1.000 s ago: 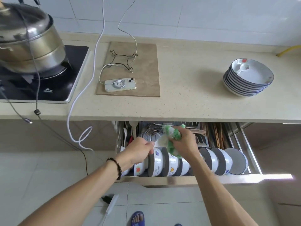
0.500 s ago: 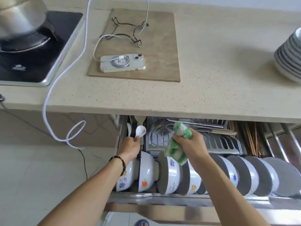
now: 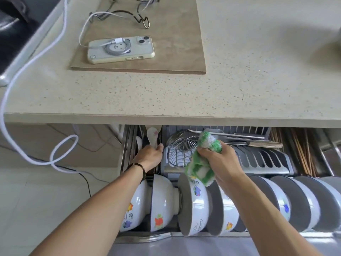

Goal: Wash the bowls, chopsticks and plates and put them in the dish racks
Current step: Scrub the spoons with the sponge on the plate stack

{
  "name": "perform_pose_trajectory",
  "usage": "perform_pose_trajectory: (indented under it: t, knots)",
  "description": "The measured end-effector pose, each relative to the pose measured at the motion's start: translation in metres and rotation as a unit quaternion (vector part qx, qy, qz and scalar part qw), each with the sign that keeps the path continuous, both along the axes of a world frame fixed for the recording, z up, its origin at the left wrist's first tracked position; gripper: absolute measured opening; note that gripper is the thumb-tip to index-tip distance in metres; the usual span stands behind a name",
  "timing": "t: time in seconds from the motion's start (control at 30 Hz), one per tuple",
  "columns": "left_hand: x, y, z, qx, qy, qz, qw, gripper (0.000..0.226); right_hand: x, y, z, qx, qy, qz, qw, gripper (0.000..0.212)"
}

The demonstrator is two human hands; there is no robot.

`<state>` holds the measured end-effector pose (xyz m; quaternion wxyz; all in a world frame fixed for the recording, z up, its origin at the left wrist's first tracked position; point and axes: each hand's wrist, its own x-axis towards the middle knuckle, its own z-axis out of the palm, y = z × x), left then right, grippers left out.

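A pulled-out drawer dish rack (image 3: 265, 161) under the counter holds a row of white bowls (image 3: 195, 206) with cartoon prints standing on edge. My left hand (image 3: 149, 156) reaches into the narrow left slot of the drawer and holds a white ceramic spoon (image 3: 152, 137) by its handle. My right hand (image 3: 219, 161) grips a green and white cloth (image 3: 203, 161) above the bowls. Brown chopsticks (image 3: 302, 154) lie in the right compartment of the drawer.
A wire skimmer (image 3: 181, 152) and knives (image 3: 245, 137) lie in the rear tray of the drawer. On the speckled counter (image 3: 184, 93) a phone (image 3: 120, 49) charges on a brown tile, with a white cable (image 3: 27, 67) hanging over the edge. A stove sits at far left.
The view has moved closer and lower toward the drawer. My left hand went from the bowls back into the left slot with the spoon. My right hand stays above the bowls with the cloth.
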<state>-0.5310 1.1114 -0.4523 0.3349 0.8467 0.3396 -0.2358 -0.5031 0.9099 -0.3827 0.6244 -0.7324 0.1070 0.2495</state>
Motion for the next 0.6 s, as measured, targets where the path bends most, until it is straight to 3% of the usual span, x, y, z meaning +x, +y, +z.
perform_pose_trajectory:
  t: [0.13, 0.37, 0.43, 0.53, 0.6]
  knots:
    - [-0.01, -0.002, 0.009, 0.048, -0.025, -0.051, 0.997, 0.058, -0.006, -0.005, 0.007, 0.013, 0.006, -0.02, 1.0, 0.013]
    - [-0.051, -0.041, 0.105, 0.103, -0.144, -0.207, 0.962, 0.039, -0.028, -0.026, 0.07, 0.013, 0.015, -0.038, 0.999, 0.017]
    - [-0.057, -0.053, 0.14, 0.158, -0.162, -0.267, 0.937, 0.051, -0.029, -0.039, 0.097, 0.012, 0.003, -0.025, 1.0, 0.016]
    - [-0.052, -0.075, 0.191, 0.194, -0.164, -0.311, 0.916, 0.091, -0.023, -0.065, 0.139, 0.018, -0.013, -0.012, 1.0, 0.021]
    - [-0.041, -0.095, 0.222, 0.198, -0.173, -0.33, 0.907, 0.084, -0.014, -0.086, 0.165, 0.029, -0.021, -0.016, 0.999, 0.025]
